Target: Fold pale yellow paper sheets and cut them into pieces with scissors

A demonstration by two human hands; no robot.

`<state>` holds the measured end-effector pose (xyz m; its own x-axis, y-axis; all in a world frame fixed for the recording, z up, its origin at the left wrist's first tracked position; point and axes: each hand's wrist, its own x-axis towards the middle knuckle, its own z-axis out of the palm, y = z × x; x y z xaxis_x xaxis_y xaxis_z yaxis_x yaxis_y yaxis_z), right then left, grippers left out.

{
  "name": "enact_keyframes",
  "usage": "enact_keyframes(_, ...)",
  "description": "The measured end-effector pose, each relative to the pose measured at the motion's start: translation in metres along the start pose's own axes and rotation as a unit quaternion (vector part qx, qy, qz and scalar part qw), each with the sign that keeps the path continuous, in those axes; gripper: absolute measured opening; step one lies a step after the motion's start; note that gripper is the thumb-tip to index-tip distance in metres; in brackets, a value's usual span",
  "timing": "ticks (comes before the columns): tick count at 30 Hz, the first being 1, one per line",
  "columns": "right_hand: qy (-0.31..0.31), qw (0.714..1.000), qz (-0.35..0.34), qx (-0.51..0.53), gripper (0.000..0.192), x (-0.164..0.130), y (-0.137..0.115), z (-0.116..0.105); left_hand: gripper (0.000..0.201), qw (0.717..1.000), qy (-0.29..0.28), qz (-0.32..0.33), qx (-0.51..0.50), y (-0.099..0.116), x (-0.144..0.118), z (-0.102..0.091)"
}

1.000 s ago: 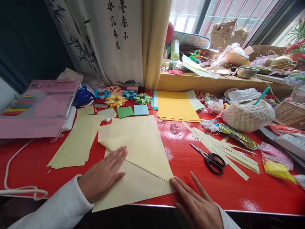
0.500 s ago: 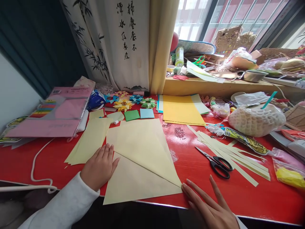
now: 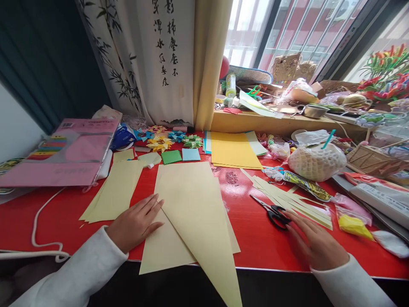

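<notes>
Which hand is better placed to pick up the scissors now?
The right hand: its fingertips already reach the black handles of the scissors. The left hand lies flat on the folded yellow paper, pinning it, farther from them.

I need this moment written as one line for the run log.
left hand: flat on folded yellow paper | right hand: fingertips at scissors | surface: red table | beside: paper strips

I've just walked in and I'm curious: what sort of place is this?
Probably a home craft corner by a window. A red table holds folded pale yellow paper, scissors and small origami stars, beside a cluttered windowsill and curtain.
</notes>
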<state>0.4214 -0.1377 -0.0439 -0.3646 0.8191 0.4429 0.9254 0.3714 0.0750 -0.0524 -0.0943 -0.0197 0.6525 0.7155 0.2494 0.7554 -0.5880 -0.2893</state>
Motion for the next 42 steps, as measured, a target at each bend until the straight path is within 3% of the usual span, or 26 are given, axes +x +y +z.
enact_keyframes(4,-0.053,0.997,0.035,0.045,0.036,0.0,0.018,0.007,0.037,0.995,0.041,0.084,0.031,0.015,0.003,-0.022)
enact_keyframes(9,-0.113,0.983,0.099,0.108,0.035,0.019,0.005,-0.007,0.029,0.985,0.113,0.129,-0.021,0.086,-0.002,-0.058)
enact_keyframes(12,-0.175,0.943,0.191,0.208,0.044,0.031,-0.01,-0.008,0.025,0.969,0.178,0.173,-0.02,0.125,-0.002,-0.056)
enact_keyframes(15,-0.21,0.898,0.292,0.252,0.049,0.042,-0.021,-0.007,0.022,0.94,0.276,0.202,0.003,0.138,0.0,-0.045)
enact_keyframes(17,-0.235,0.889,0.316,0.233,0.051,0.051,-0.024,-0.009,0.023,0.93,0.31,0.195,-0.023,0.136,-0.001,-0.043)
enact_keyframes(20,-0.288,0.895,0.292,0.174,0.057,0.067,-0.025,-0.013,0.025,0.935,0.291,0.146,-0.14,0.121,-0.008,-0.052)
enact_keyframes(23,-0.311,0.907,0.246,0.138,0.058,0.081,-0.027,-0.014,0.025,0.939,0.205,0.062,-0.269,0.093,-0.02,-0.061)
enact_keyframes(26,-0.293,0.924,0.233,0.082,0.057,0.09,-0.033,-0.013,0.031,0.934,0.059,-0.032,-0.351,0.054,-0.029,-0.061)
enact_keyframes(28,-0.274,0.93,0.239,0.059,0.057,0.093,-0.037,-0.013,0.031,0.941,-0.026,-0.046,-0.333,0.028,-0.033,-0.059)
enact_keyframes(31,-0.244,0.937,0.236,0.077,0.059,0.096,-0.041,-0.017,0.029,0.964,-0.079,-0.027,-0.252,0.002,-0.035,-0.061)
enact_keyframes(34,-0.202,0.946,0.23,0.107,0.061,0.098,-0.045,-0.022,0.029,0.972,-0.096,0.013,-0.215,-0.002,-0.021,-0.064)
enact_keyframes(37,-0.148,0.945,0.23,0.181,0.06,0.101,-0.053,-0.026,0.03,0.972,-0.103,0.03,-0.21,0.009,0.014,-0.057)
enact_keyframes(39,-0.131,0.916,0.223,0.308,0.059,0.106,-0.061,-0.031,0.031,0.973,-0.096,0.042,-0.208,0.017,0.045,-0.045)
enact_keyframes(42,-0.15,0.803,0.232,0.529,0.056,0.122,-0.073,-0.042,0.031,0.983,-0.044,0.047,-0.174,0.026,0.088,-0.02)
